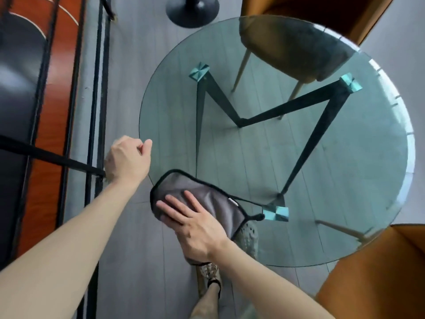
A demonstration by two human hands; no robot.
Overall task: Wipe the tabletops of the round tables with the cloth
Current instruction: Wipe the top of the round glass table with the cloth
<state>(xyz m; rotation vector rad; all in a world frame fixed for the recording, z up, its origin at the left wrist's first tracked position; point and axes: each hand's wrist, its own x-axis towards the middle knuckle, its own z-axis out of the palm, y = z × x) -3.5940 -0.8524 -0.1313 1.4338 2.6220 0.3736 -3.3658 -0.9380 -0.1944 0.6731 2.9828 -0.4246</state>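
A round glass tabletop (322,171) on black angled legs fills the middle and right of the head view. A grey cloth with black trim (207,196) lies flat on the near left edge of the glass. My right hand (195,222) presses flat on the cloth with fingers spread, covering its near part. My left hand (128,157) is curled at the table's left rim, fingers closed, with nothing visible in it; whether it touches the rim I cannot tell.
An orange chair (299,44) stands at the far side, its seat under the glass, and another orange chair (377,272) sits at the near right. A black railing (94,111) runs along the left. A black round pedestal base (192,11) stands beyond the table. My foot (209,277) is below.
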